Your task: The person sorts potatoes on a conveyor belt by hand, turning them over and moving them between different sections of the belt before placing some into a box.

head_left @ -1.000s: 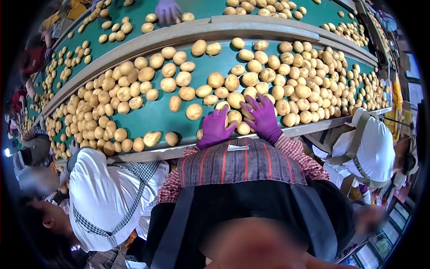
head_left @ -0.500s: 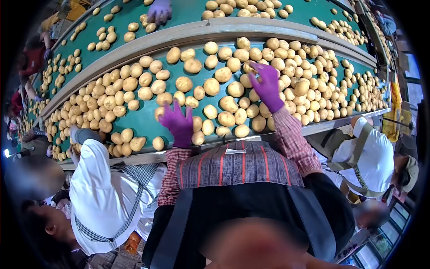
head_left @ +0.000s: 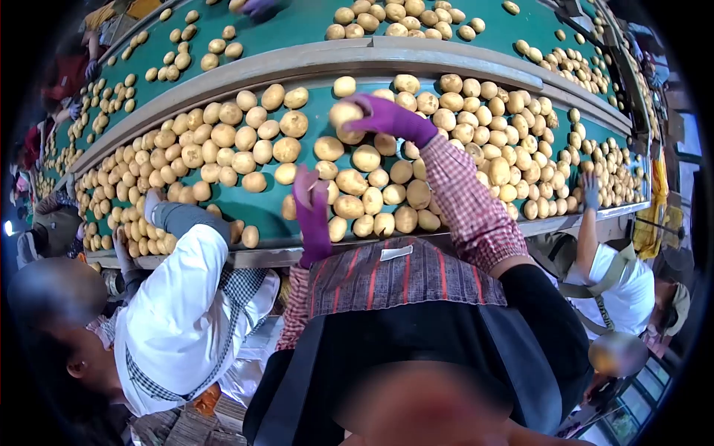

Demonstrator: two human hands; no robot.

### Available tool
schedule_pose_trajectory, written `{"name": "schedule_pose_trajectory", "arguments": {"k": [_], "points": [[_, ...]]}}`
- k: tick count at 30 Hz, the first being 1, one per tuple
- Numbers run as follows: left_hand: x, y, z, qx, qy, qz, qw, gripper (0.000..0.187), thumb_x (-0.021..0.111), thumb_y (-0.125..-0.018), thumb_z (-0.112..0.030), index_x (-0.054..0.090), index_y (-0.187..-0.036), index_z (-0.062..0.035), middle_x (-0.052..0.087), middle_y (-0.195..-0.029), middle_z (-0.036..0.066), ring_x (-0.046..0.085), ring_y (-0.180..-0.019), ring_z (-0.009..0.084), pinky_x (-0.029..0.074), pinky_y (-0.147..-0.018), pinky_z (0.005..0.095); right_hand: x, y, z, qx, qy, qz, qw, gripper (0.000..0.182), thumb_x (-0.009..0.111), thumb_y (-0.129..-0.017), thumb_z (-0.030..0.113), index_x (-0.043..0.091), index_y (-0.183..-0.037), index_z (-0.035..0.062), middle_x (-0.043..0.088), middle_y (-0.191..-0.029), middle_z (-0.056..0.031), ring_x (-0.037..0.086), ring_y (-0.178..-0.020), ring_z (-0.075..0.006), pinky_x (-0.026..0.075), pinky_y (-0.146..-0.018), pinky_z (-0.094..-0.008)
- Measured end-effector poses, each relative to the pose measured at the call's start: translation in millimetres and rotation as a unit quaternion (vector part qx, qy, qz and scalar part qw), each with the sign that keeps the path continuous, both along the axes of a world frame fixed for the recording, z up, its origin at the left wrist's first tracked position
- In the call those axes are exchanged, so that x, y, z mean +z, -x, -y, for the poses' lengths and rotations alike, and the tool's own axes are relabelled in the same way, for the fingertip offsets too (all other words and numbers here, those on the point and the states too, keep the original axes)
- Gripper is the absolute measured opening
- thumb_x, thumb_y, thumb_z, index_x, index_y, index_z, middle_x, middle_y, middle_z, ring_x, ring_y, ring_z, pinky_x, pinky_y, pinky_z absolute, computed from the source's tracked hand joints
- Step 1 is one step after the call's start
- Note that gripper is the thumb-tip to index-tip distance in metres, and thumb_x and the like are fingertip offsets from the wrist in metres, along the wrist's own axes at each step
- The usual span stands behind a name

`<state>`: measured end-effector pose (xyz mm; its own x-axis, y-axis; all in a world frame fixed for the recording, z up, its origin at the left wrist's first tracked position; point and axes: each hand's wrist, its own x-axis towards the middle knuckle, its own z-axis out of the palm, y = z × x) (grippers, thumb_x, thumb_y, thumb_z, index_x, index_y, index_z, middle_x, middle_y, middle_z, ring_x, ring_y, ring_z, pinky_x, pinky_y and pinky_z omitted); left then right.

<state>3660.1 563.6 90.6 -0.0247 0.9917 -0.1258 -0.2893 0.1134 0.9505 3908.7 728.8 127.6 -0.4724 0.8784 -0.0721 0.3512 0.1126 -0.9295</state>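
Many round tan potatoes [head_left: 350, 181] lie on a green conveyor belt [head_left: 271, 212] in front of me. My right hand [head_left: 390, 119], in a purple glove, reaches over the belt with its fingers curled round a potato [head_left: 345, 116] near the far edge. Nearer to me and further left, my left hand [head_left: 312, 208], also gloved in purple, is raised at the near side of the belt among potatoes. Its fingers are bent and partly turned from view, so whether it holds anything cannot be made out.
A metal divider [head_left: 297, 63] separates this belt from a second green belt [head_left: 290, 22] carrying more potatoes. Close on my left a person in white [head_left: 171, 312] reaches onto the belt. Another person [head_left: 621, 297] works at the right. Other workers stand at the far left.
My right hand has moved left across the belt and now holds a potato. My left hand has shifted slightly right and its spread fingers have bent. Neighbouring workers' arms have moved.
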Motion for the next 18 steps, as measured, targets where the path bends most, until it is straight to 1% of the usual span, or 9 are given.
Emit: {"name": "schedule_pose_trajectory", "arguments": {"k": [3, 5, 6, 7, 8, 11, 14, 16, 18], "points": [[36, -27, -7, -0.016, 0.087, 0.163, 0.983, 0.055, 0.054, -0.111, -0.021, 0.035, -0.162, -0.0097, 0.052, -0.147, 0.015, 0.06, -0.127, 0.0272, 0.06, -0.091, 0.0352, -4, -13, 4, -0.019, 0.043, -0.139, 0.989, 0.064, 0.077, -0.1, 0.038, 0.055, -0.151, 0.0062, 0.066, -0.133, -0.0125, 0.066, -0.115, -0.021, 0.056, -0.1, -0.0366], [52, -34, -14, -0.02, 0.147, 0.126, 0.981, 0.062, 0.062, -0.106, -0.007, 0.036, -0.162, -0.0102, 0.05, -0.155, 0.021, 0.06, -0.132, 0.0301, 0.059, -0.084, 0.0347, -26, -25, 3, -0.085, -0.134, 0.129, 0.979, 0.061, 0.08, -0.092, 0.036, 0.062, -0.146, 0.0154, 0.068, -0.131, -0.0101, 0.07, -0.11, -0.0275, 0.058, -0.092, -0.0422], [33, -42, -4, -0.043, 0.061, -0.026, 0.997, 0.059, 0.063, -0.105, -0.005, 0.041, -0.16, -0.0094, 0.053, -0.151, 0.02, 0.062, -0.128, 0.0285, 0.06, -0.081, 0.0344, -37, -30, 2, -0.064, -0.212, 0.277, 0.935, 0.061, 0.082, -0.088, 0.035, 0.065, -0.143, 0.018, 0.069, -0.13, -0.0096, 0.071, -0.11, -0.0304, 0.058, -0.091, -0.0444], [24, -49, -4, -0.037, 0.092, 0.056, 0.994, 0.056, 0.065, -0.105, -0.01, 0.044, -0.157, -0.0089, 0.054, -0.147, 0.017, 0.063, -0.126, 0.0274, 0.06, -0.084, 0.0348, -36, -26, 3, -0.039, -0.31, 0.299, 0.901, 0.054, 0.082, -0.079, 0.031, 0.073, -0.13, 0.0177, 0.07, -0.118, -0.0119, 0.07, -0.11, -0.0326, 0.057, -0.085, -0.0462], [15, -53, -4, -0.031, 0.123, 0.137, 0.982, 0.053, 0.066, -0.106, -0.015, 0.047, -0.155, -0.0084, 0.056, -0.143, 0.014, 0.064, -0.123, 0.0264, 0.06, -0.086, 0.0353, -37, -16, 7, -0.018, -0.261, 0.398, 0.88, 0.055, 0.083, -0.08, 0.031, 0.07, -0.133, 0.0225, 0.07, -0.121, -0.0084, 0.069, -0.11, -0.0313, 0.056, -0.089, -0.0469], [36, -67, 4, -0.021, 0.139, 0.076, 0.987, 0.047, 0.063, -0.108, -0.018, 0.049, -0.152, -0.006, 0.061, -0.134, 0.013, 0.065, -0.119, 0.0236, 0.06, -0.086, 0.0347, -41, 0, 10, 0.051, -0.291, 0.473, 0.83, 0.054, 0.083, -0.078, 0.031, 0.071, -0.13, 0.0206, 0.069, -0.115, -0.01, 0.069, -0.109, -0.0309, 0.055, -0.088, -0.0465], [36, -70, 14, 0.004, 0.151, 0.088, 0.985, 0.049, 0.062, -0.108, -0.03, 0.05, -0.15, -0.0073, 0.06, -0.137, 0.012, 0.066, -0.12, 0.0263, 0.059, -0.091, 0.0399, -36, -13, 5, 0.004, -0.154, 0.333, 0.93, 0.05, 0.08, -0.082, 0.031, 0.071, -0.13, 0.0177, 0.072, -0.118, -0.0112, 0.07, -0.108, -0.0319, 0.055, -0.088, -0.0464], [36, -68, 24, 0.024, 0.155, 0.109, 0.982, 0.051, 0.058, -0.11, -0.039, 0.052, -0.15, -0.008, 0.062, -0.135, 0.012, 0.066, -0.12, 0.0276, 0.059, -0.092, 0.0412, -38, -32, 7, 0.02, -0.04, 0.086, 0.995, 0.048, 0.068, -0.099, 0.041, 0.068, -0.138, 0.0119, 0.074, -0.119, -0.0108, 0.069, -0.098, -0.0206, 0.054, -0.084, -0.0372], [17, -66, 36, 0.043, 0.107, 0.119, 0.986, 0.056, 0.048, -0.113, -0.048, 0.05, -0.152, -0.0074, 0.062, -0.14, 0.015, 0.063, -0.128, 0.0316, 0.058, -0.097, 0.0458, -13, -45, 24, 0.008, 0.221, -0.189, 0.957, 0.054, 0.055, -0.106, 0.046, 0.064, -0.141, 0.0053, 0.075, -0.117, -0.013, 0.066, -0.092, -0.018, 0.054, -0.079, -0.0322]]}}
